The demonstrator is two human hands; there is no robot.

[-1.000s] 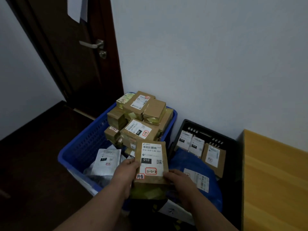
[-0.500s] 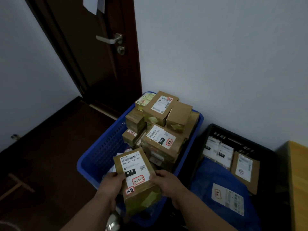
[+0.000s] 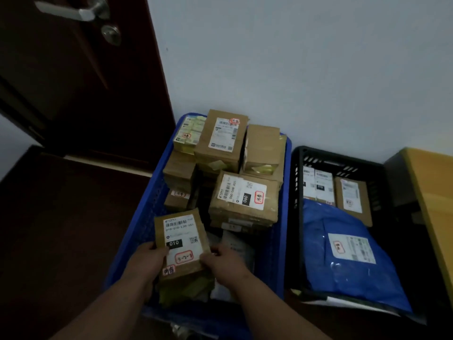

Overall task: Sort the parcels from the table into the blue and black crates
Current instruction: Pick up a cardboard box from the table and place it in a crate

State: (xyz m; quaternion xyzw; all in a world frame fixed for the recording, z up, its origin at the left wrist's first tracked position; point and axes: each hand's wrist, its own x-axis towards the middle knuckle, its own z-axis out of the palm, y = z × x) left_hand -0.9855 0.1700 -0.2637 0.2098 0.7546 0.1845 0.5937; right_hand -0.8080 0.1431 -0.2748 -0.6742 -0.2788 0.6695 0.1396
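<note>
The yellow wooden worktop (image 3: 431,192) is cut off by the right edge. The small print on the brown cardboard parcel's white label (image 3: 180,238) is too blurred to read.

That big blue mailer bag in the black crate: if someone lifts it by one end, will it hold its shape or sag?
The blue mailer bag would probably sag: its plastic skin is creased and drapes over the black crate front rim. Its glossy surface may be slippery. Weight cannot be judged from here.

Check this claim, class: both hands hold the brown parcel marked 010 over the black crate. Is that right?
Not quite. In the head view the left hand and right hand hold the brown parcel over the blue crate, not the black crate.
</note>
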